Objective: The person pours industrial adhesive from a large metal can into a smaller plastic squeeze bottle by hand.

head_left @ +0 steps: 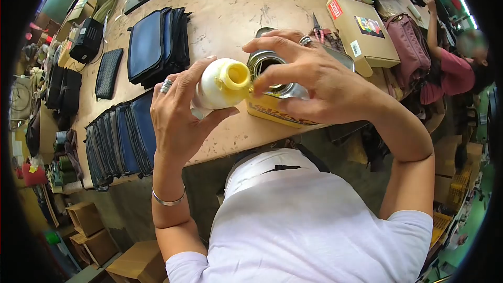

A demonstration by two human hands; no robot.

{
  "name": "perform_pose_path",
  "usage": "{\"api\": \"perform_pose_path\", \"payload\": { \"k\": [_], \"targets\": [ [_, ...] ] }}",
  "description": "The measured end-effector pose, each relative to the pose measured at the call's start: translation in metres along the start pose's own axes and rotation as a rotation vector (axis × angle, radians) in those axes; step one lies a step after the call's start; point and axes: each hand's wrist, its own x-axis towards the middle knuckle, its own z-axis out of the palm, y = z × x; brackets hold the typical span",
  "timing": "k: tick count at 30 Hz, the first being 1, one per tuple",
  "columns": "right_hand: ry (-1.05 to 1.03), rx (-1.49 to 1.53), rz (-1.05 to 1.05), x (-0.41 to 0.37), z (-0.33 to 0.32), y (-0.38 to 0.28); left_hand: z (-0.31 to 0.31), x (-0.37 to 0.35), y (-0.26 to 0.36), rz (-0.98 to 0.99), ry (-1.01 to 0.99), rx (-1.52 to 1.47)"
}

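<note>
My left hand (181, 99) is wrapped round a white plastic bottle (212, 86), tilted with its uncapped mouth toward me and to the right. Yellow glue-like residue coats the bottle's neck and rim. My right hand (314, 76) hovers over a yellow metal can (277, 114), fingers bent and spread apart. Its index fingertip is close to the bottle mouth, by a yellow smear; whether it touches cannot be made out. Behind the fingers shows the can's round metal opening, partly hidden by this hand. I see nothing held in my right hand.
Stacked blue-and-black bags (149, 47) and a row of folded blue pieces (118, 136) lie on the worktable (225, 5) at left. Red-handled scissors (318, 29), a cardboard box (361, 31) and a pink bag (406, 47) are at right. Another person (458, 76) sits far right.
</note>
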Motion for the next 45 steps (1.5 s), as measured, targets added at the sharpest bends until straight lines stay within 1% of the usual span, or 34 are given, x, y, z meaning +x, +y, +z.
{"api": "perform_pose_path", "payload": {
  "k": [1,3,4,6,7,8,12,13,14,15,16,17,20,21,24,25,28,30,32,33,36,38,39,41,44,45],
  "targets": [
    [-0.016,-0.019,-0.020,0.000,-0.004,-0.002,-0.001,0.000,-0.001,-0.021,0.017,0.007],
    [0.079,-0.094,-0.005,-0.003,-0.013,-0.002,-0.001,-0.003,-0.006,-0.069,0.042,0.011],
    [0.127,-0.135,0.002,-0.005,-0.016,0.000,-0.001,-0.007,-0.009,-0.122,0.046,-0.053],
    [0.045,-0.273,0.034,-0.011,-0.005,0.010,-0.001,-0.017,-0.016,-0.216,0.070,-0.177],
    [-0.009,-0.332,0.059,-0.014,0.000,0.012,-0.001,-0.021,-0.017,-0.245,0.042,-0.183],
    [-0.066,-0.387,0.087,-0.015,0.002,0.012,0.000,-0.027,-0.020,-0.244,0.033,-0.188],
    [-0.151,-0.366,0.109,-0.001,-0.021,0.005,0.013,-0.050,-0.032,-0.262,-0.005,-0.254],
    [-0.167,-0.431,0.118,0.003,-0.021,0.003,0.017,-0.054,-0.032,-0.266,-0.014,-0.273],
    [-0.186,-0.476,0.117,0.008,-0.016,0.003,0.020,-0.058,-0.033,-0.269,-0.026,-0.289],
    [-0.202,-0.521,0.113,0.014,-0.008,0.003,0.026,-0.063,-0.034,-0.330,-0.036,-0.370],
    [-0.217,-0.567,0.109,0.020,-0.001,0.002,0.031,-0.067,-0.036,-0.313,-0.052,-0.363],
    [-0.275,-0.559,0.106,0.028,0.001,-0.001,0.035,-0.070,-0.038,-0.295,-0.066,-0.356],
    [-0.214,-0.491,0.100,0.034,0.000,-0.006,0.039,-0.075,-0.041,-0.290,-0.093,-0.379],
    [-0.119,-0.467,0.094,0.031,-0.001,-0.004,0.039,-0.076,-0.042,-0.301,-0.097,-0.388],
    [-0.074,-0.300,0.054,0.021,-0.017,0.001,0.039,-0.078,-0.044,-0.357,-0.103,-0.424],
    [-0.057,-0.294,0.075,0.013,-0.017,0.001,0.039,-0.078,-0.045,-0.379,-0.103,-0.434],
    [0.135,-0.154,0.047,-0.012,-0.030,-0.008,0.045,-0.086,-0.052,-0.415,-0.097,-0.427],
    [0.256,-0.167,0.138,-0.036,-0.046,-0.020,0.051,-0.092,-0.053,-0.463,-0.098,-0.474],
    [0.481,0.004,0.090,-0.070,-0.046,-0.006,0.058,-0.099,-0.055,-0.504,-0.098,-0.515],
    [0.644,0.179,-0.003,-0.091,-0.031,0.011,0.063,-0.102,-0.056,-0.519,-0.096,-0.535],
    [0.667,0.369,0.249,-0.118,0.002,0.024,0.080,-0.111,-0.058,-0.509,-0.096,-0.508],
    [0.699,0.519,0.370,-0.130,0.041,0.034,0.086,-0.106,-0.049,-0.486,-0.119,-0.464],
    [0.681,0.585,0.374,-0.135,0.057,0.038,0.094,-0.106,-0.051,-0.431,-0.108,-0.460],
    [0.648,0.706,0.392,-0.139,0.080,0.043,0.097,-0.102,-0.051,-0.440,-0.097,-0.408],
    [0.736,0.766,0.351,-0.126,0.091,0.045,0.098,-0.100,-0.046,-0.466,-0.102,-0.392],
    [0.746,0.737,0.341,-0.125,0.095,0.047,0.098,-0.102,-0.047,-0.470,-0.106,-0.404]
  ]
}}
